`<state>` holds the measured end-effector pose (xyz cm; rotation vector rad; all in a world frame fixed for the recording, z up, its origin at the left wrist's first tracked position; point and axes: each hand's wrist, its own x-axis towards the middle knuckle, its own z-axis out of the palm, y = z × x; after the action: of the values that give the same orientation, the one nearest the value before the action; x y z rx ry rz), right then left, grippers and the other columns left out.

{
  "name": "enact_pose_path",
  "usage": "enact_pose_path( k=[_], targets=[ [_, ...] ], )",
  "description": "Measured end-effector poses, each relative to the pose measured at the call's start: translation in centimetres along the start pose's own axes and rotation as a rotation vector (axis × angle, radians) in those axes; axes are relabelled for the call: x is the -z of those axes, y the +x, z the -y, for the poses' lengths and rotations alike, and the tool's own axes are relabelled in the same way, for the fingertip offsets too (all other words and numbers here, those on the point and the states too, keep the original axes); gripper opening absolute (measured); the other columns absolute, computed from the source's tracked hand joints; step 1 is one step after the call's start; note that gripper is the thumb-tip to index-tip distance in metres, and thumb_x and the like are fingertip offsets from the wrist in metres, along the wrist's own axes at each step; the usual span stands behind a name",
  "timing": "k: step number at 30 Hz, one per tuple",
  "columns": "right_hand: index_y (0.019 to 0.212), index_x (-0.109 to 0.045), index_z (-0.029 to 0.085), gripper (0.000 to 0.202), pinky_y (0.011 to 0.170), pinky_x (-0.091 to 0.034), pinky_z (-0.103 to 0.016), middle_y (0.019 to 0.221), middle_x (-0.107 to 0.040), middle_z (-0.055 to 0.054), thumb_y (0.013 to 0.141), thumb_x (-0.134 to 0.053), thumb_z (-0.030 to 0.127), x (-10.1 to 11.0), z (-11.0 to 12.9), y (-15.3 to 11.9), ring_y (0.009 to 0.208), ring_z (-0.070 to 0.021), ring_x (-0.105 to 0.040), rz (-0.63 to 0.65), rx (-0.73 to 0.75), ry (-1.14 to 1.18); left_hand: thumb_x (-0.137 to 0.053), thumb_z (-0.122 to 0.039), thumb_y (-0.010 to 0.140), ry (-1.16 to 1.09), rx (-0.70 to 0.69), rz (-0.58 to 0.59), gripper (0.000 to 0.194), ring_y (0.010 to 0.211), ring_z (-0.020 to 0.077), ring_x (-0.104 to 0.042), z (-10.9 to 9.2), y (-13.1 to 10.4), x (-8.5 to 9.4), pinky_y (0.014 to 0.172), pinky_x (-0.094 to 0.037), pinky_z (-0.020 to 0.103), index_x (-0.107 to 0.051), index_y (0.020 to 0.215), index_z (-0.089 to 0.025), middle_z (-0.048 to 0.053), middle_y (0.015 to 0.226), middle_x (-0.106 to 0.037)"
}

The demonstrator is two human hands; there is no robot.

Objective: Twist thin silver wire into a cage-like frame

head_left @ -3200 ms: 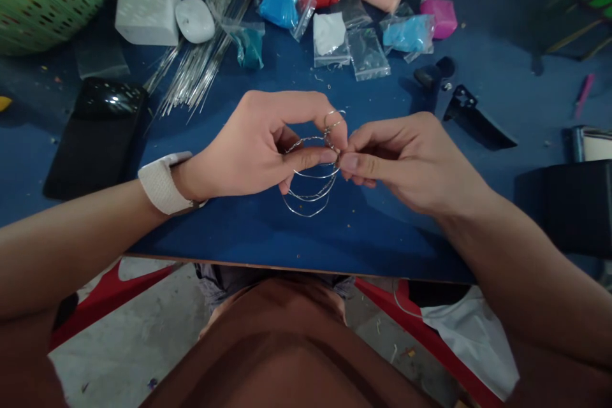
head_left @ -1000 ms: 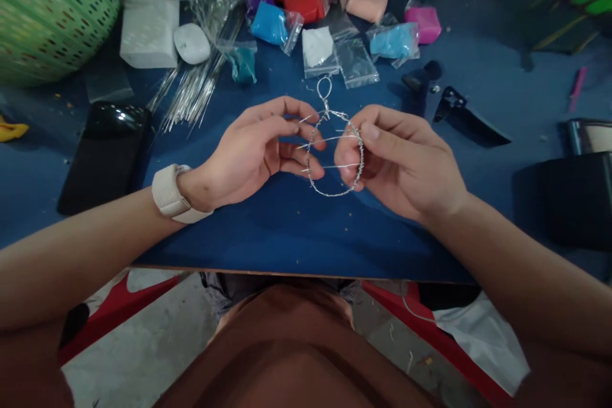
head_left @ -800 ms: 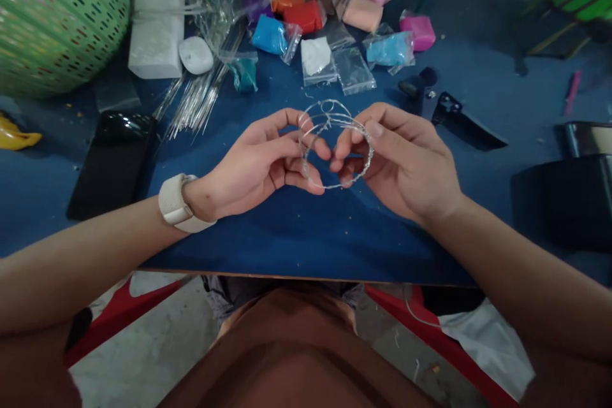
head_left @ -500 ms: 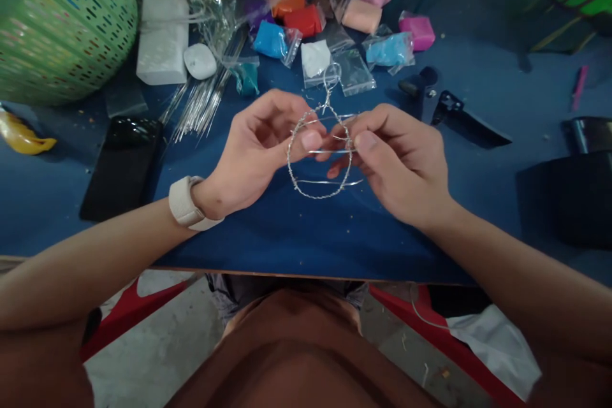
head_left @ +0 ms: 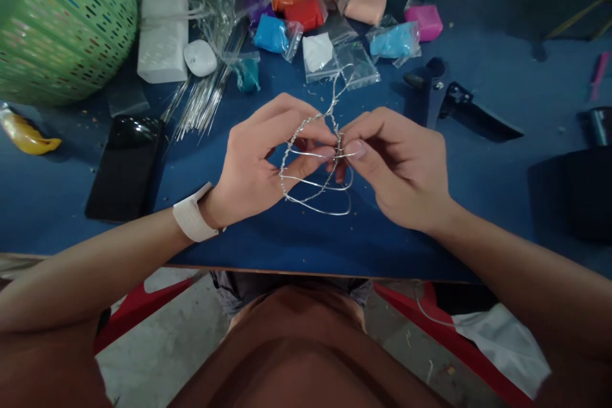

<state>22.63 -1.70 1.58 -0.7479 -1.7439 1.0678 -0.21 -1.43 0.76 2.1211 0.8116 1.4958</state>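
A silvery wire frame [head_left: 285, 166], a twisted loop with a smaller loop at its top and thinner wires across it, is held above the blue table. My left hand [head_left: 268, 153] pinches it between thumb and fingers, partly behind the loop. On the loop's right side, my right hand [head_left: 399, 162] pinches a thin wire near the twisted rim, thumb on top. The two hands' fingertips nearly meet there. Below them, bent wire ends curve out past the loop. Some fingertips are hidden behind the wires.
Beyond my hands lie loose straight wires [head_left: 203, 105], a blue packet [head_left: 271, 34], a white packet [head_left: 317, 52] and a dark-handled tool [head_left: 478, 116]. A black phone [head_left: 125, 166], green basket [head_left: 67, 25] and white box [head_left: 163, 38] are at left; a black object [head_left: 574, 191] is at right.
The wire frame has turned and tilted, its cross wires now showing as curved loops lower down. My left hand's fingers have closed in towards the right rim. The view has shifted slightly.
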Motion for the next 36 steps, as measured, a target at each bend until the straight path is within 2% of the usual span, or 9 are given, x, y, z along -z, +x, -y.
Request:
enact_pose_path(
  k=[4,9,11,13,16,21,25,31,36],
  targets=[
    [0.095,-0.077,0.028,0.031,0.062,-0.062,-0.031,0.085,-0.076,0.001,0.11,-0.087,0.053,0.1,-0.4,0.5,0.069,-0.0149,-0.07,0.053,-0.078,0.143,-0.077,-0.02,0.112,0.028,-0.076,0.044,0.006,0.095,0.0169,-0.083,0.1,0.1,0.1,0.082,-0.071,0.031,-0.081,0.112,-0.025,0.003,0.104,-0.085],
    [0.095,-0.079,0.028,0.023,0.055,-0.062,-0.028,0.081,-0.076,0.002,0.111,-0.087,0.043,0.0,-0.7,0.3,0.067,-0.015,-0.073,0.084,-0.114,0.245,-0.073,-0.026,0.114,0.073,-0.004,0.046,0.01,0.087,0.0163,-0.079,0.1,-0.2,-0.2,0.077,-0.068,0.032,-0.078,0.105,-0.024,0.002,0.097,-0.082],
    [0.111,-0.082,0.03,0.004,0.066,-0.069,-0.031,0.093,-0.082,0.001,0.111,-0.085,0.033,-0.1,-0.6,0.0,0.078,-0.0176,-0.08,0.003,0.001,0.059,-0.074,-0.029,0.114,0.037,0.073,0.027,0.011,0.083,0.0135,-0.077,0.3,-0.4,-0.4,0.072,-0.065,0.027,-0.078,0.105,-0.023,0.002,0.096,-0.08],
    [0.124,-0.082,0.032,0.018,0.078,-0.074,-0.037,0.105,-0.087,-0.001,0.108,-0.084,0.024,0.1,-0.6,-0.2,0.087,-0.0208,-0.085,-0.069,0.163,-0.166,-0.074,-0.041,0.116,-0.002,0.124,0.023,0.021,0.077,0.0109,-0.075,0.7,-0.6,-0.5,0.068,-0.063,0.024,-0.077,0.105,-0.023,0.0,0.095,-0.077],
    [0.12,-0.083,0.029,0.019,0.078,-0.074,-0.036,0.109,-0.093,-0.002,0.107,-0.084,0.015,0.8,-0.5,0.0,0.089,-0.0222,-0.09,-0.099,0.418,-0.512,-0.072,-0.053,0.117,-0.042,0.131,0.042,0.033,0.07,0.0091,-0.075,0.9,-0.7,-0.6,0.063,-0.062,0.021,-0.076,0.105,-0.022,-0.002,0.093,-0.075],
    [0.123,-0.084,0.027,0.016,0.077,-0.073,-0.033,0.102,-0.093,-0.002,0.11,-0.083,0.016,2.1,-0.3,0.7,0.086,-0.0212,-0.089,-0.05,0.72,-0.811,-0.077,-0.025,0.113,-0.105,0.112,0.039,0.004,0.076,0.01,-0.078,0.2,-0.6,-0.4,0.067,-0.065,0.024,-0.078,0.109,-0.026,-0.002,0.096,-0.079],
    [0.12,-0.083,0.027,0.014,0.075,-0.074,-0.032,0.1,-0.091,-0.001,0.112,-0.08,0.015,1.8,0.0,0.6,0.083,-0.0204,-0.088,-0.062,0.738,-0.813,-0.078,-0.014,0.108,-0.06,0.021,0.019,0.011,0.08,0.011,-0.078,-0.1,-0.5,-0.2,0.075,-0.068,0.027,-0.078,0.11,-0.025,-0.001,0.099,-0.082],
    [0.112,-0.083,0.027,0.012,0.076,-0.072,-0.027,0.1,-0.093,0.001,0.112,-0.081,0.016,0.8,0.2,0.2,0.086,-0.0185,-0.09,-0.098,0.574,-0.682,-0.075,-0.024,0.113,0.078,-0.057,0.001,0.005,0.084,0.0154,-0.081,0.2,-0.4,-0.2,0.076,-0.072,0.032,-0.078,0.109,-0.025,0.002,0.101,-0.084],
    [0.112,-0.085,0.03,0.016,0.072,-0.069,-0.027,0.098,-0.093,0.003,0.112,-0.081,0.014,0.8,0.1,0.2,0.084,-0.0179,-0.09,-0.149,0.611,-0.672,-0.077,-0.016,0.11,-0.028,-0.082,0.048,0.01,0.087,0.014,-0.082,0.7,-0.3,0.1,0.078,-0.073,0.028,-0.078,0.116,-0.024,0.002,0.104,-0.084]
  ],
)
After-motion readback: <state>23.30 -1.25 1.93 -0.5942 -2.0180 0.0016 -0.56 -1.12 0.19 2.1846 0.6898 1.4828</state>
